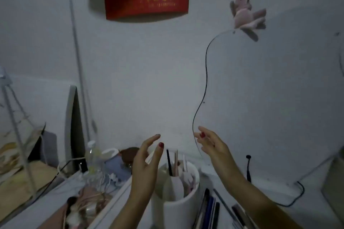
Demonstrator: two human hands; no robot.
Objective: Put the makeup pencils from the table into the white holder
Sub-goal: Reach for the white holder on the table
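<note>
Raising both hands above the desk [275, 188], we hold them empty with fingers spread and loosely curled, nothing pinched in either. Our left hand [147, 161] hovers just left of and above the tall white cylindrical holder [176, 208], palm turned to the right, its red-painted thumbnail showing. Our right hand [212, 145] floats to the right of the holder and a little farther off, in front of the wavy-edged frameless mirror [270, 108] that leans against the pale wall. The two hands are well apart, with the holder's mouth below the gap between them.

Inside the holder a black pencil [169, 161], a pink pencil [176, 161] and a thin white stick [184, 163] stand upright, along with other pale items too blurred to tell. On the desk just right of the holder, near us, lies a loose row of dark and blue makeup pencils [210, 208], roughly parallel and pointing away from us.

On the left, cluttered things crowd a lower surface: a blue-grey cup [115, 165], a clear bottle [93, 156] and tangled cords. A red-bottomed wall calendar [147, 0] hangs at the far top, and a pink plush rabbit [245, 7] sits atop the mirror's edge.
</note>
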